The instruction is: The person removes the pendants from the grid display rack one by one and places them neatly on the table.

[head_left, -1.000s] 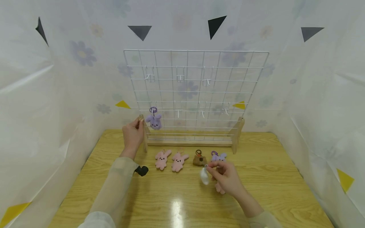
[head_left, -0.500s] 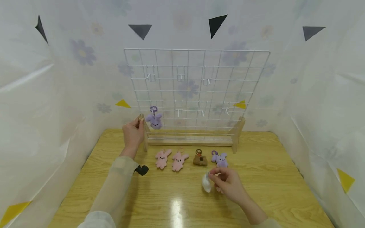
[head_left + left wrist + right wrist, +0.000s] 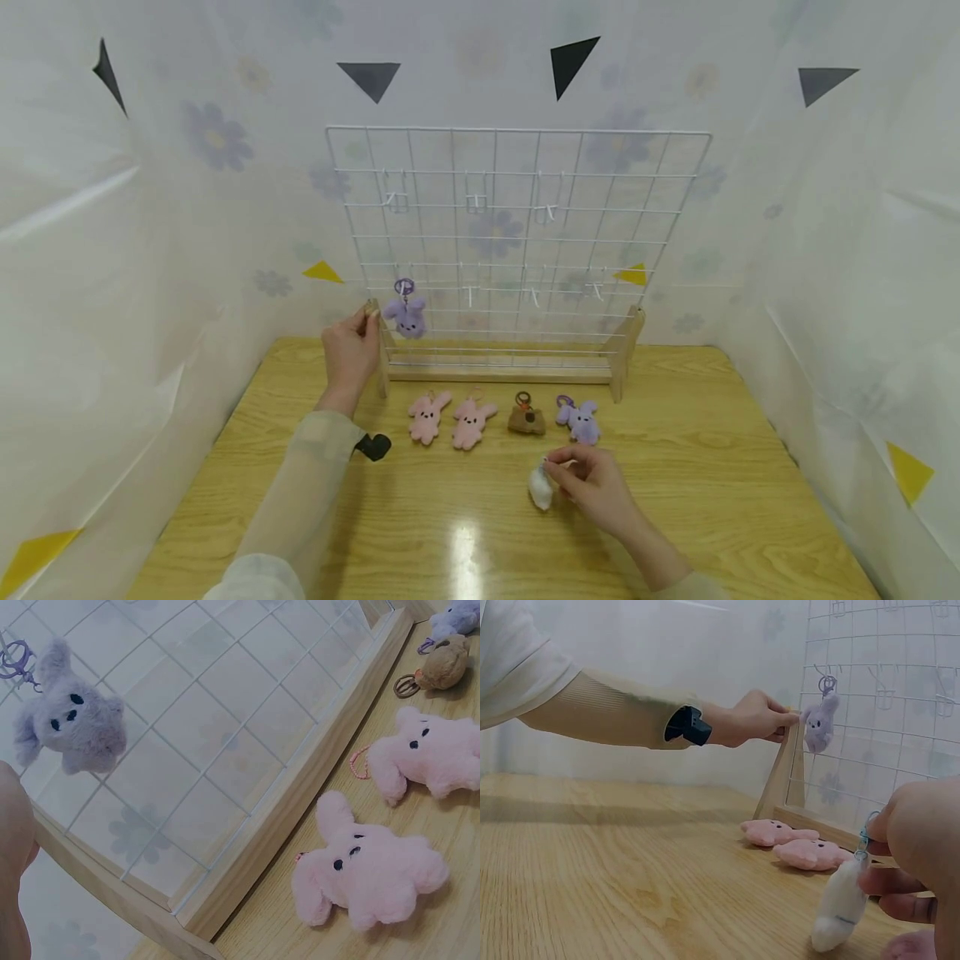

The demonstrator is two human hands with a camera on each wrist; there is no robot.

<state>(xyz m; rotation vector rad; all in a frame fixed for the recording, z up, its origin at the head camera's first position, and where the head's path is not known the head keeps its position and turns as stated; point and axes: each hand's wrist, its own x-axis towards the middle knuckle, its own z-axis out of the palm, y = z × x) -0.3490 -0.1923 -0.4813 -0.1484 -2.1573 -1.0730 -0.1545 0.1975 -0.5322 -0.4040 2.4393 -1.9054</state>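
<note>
My right hand pinches the light-blue clasp of a white plush keychain, which hangs over the front of the table. The left hand grips the top of the wooden left post of a white wire grid rack. Beside that hand, a purple bunny keychain hangs by its ring from a lower-row hook. A pink plush lies under the right hand in the right wrist view; in the head view the hand hides it.
Before the rack lie two pink bunny keychains, a brown plush keychain and a second purple bunny keychain. Several white hooks stick out from the grid in two rows. Plastic-like sheeting surrounds the wooden table.
My right hand has come down a little towards the near side with the white plush keychain. The purple bunny on the table is uncovered now. My left hand stays at the post.
</note>
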